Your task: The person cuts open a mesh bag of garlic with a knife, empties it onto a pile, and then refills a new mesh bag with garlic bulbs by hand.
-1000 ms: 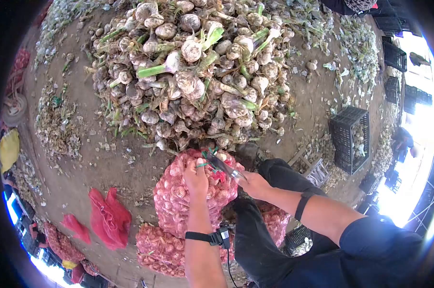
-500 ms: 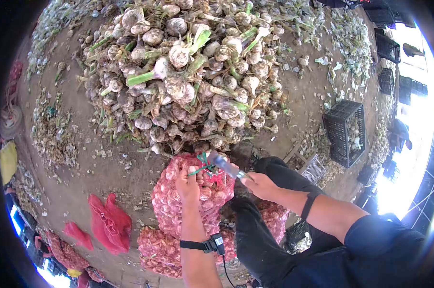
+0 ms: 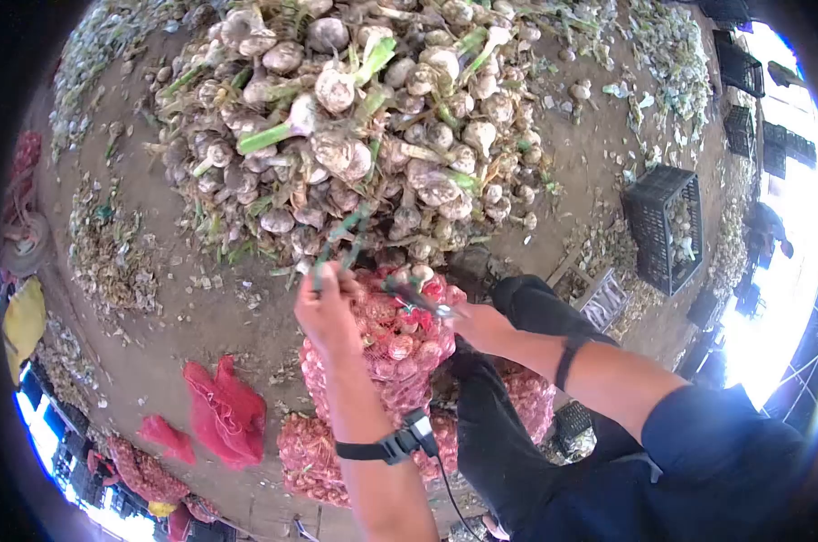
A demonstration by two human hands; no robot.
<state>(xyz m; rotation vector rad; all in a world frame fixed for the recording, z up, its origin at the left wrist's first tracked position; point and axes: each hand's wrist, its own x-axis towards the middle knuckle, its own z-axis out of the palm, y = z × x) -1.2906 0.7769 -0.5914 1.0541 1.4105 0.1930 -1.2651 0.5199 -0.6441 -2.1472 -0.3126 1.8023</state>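
A red mesh sack (image 3: 382, 361) full of garlic stands upright between my arms, red netting bunched at its top. My left hand (image 3: 329, 307) is closed on a green strip (image 3: 341, 242), held just above the sack's upper left side and blurred by motion. At the right of the sack top, my right hand (image 3: 477, 325) grips a metal cutting tool (image 3: 420, 300), its blades pointing left over the bunched netting. Beyond the sack rises a large heap of garlic bulbs (image 3: 337, 135) with stalks.
A black crate (image 3: 664, 230) holding some garlic stands at the right. Empty red mesh sacks (image 3: 224, 411) lie on the ground at the left. More filled sacks (image 3: 310, 456) sit below the upright one. A person (image 3: 766, 230) is at the far right.
My left hand has moved up and left with the green strip, away from the sack top. The tool in my right hand now lies lower over the netting. The whole view has shifted slightly.
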